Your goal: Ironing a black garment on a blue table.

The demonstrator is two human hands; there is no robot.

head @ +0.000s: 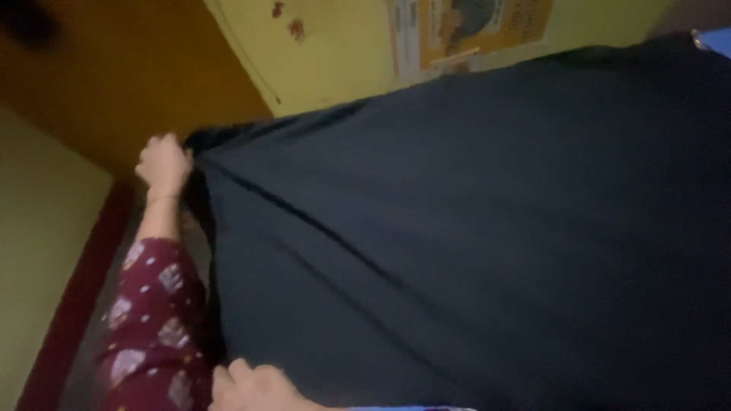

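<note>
A large dark navy cloth (472, 228) is stretched wide and fills most of the view. My left hand (163, 163), on an arm in a maroon patterned sleeve (152, 320), is raised at the upper left and clenched on one corner of the cloth, which bunches into folds there. At the bottom edge of the view, my right hand (251, 388) grips the cloth's near edge, with only its knuckles and fingers showing. A taut crease runs across the fabric from the left hand's corner.
Behind the cloth is a yellow-green wall (343, 46) with a poster (472, 27) and small stickers (288, 19). An orange surface (129, 76) lies at the upper left and a dark red band (68, 320) at the lower left. A blue patch (716, 39) shows at the top right.
</note>
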